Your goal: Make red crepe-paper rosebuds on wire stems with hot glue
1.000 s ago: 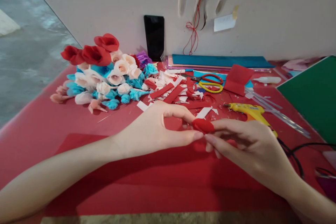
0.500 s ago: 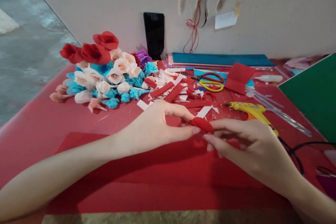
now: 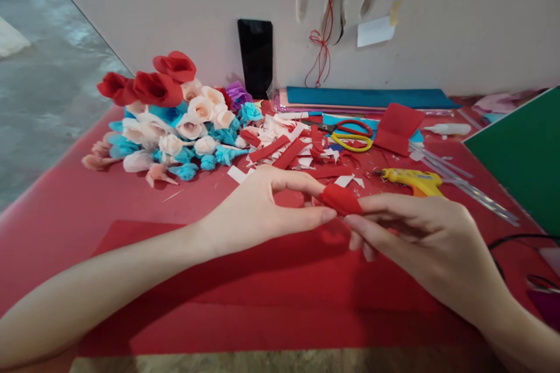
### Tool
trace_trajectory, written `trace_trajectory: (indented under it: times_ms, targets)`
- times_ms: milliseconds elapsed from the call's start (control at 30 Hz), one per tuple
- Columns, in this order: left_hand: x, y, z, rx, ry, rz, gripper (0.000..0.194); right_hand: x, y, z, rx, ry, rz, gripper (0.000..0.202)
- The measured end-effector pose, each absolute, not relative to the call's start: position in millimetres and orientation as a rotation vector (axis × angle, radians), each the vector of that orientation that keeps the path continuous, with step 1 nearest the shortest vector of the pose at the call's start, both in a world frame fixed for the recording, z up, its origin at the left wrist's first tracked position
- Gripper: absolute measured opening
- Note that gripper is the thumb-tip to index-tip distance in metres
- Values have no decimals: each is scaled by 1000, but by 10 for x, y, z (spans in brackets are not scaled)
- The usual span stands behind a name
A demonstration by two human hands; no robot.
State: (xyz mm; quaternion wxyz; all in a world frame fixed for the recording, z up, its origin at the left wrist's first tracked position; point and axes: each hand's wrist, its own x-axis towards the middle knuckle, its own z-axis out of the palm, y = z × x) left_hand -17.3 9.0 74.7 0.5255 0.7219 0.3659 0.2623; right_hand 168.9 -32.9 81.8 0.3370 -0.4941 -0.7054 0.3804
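A small piece of red crepe paper (image 3: 342, 199), curved like a petal, is stretched between my two hands above the front of the table. My left hand (image 3: 266, 210) pinches its left end between thumb and fingers. On the other end, the thumb and index finger of my right hand (image 3: 406, 233) are closed, with the remaining fingers curled below. Underneath both hands lies a wide red paper sheet (image 3: 245, 285). Just beyond them are red and white paper scraps (image 3: 289, 151).
Paper flowers (image 3: 175, 122) are heaped at the left. Scissors (image 3: 350, 137), a yellow glue gun (image 3: 411, 179), clear glue sticks (image 3: 472, 189) and a folded red paper (image 3: 398, 128) lie at the right. A black phone (image 3: 256, 58) leans on the wall; a green board (image 3: 520, 151) stands far right.
My right hand has shifted slightly right and the red crepe paper now looks wider and flatter between my fingers. My left hand has barely moved.
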Motion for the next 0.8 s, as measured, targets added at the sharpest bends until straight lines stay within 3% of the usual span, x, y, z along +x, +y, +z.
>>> trace_trajectory:
  times_ms: [800]
  targets:
    - [-171,73,767,1655,814,646,13,1703,-310,842,-1338,-1845,1042,10]
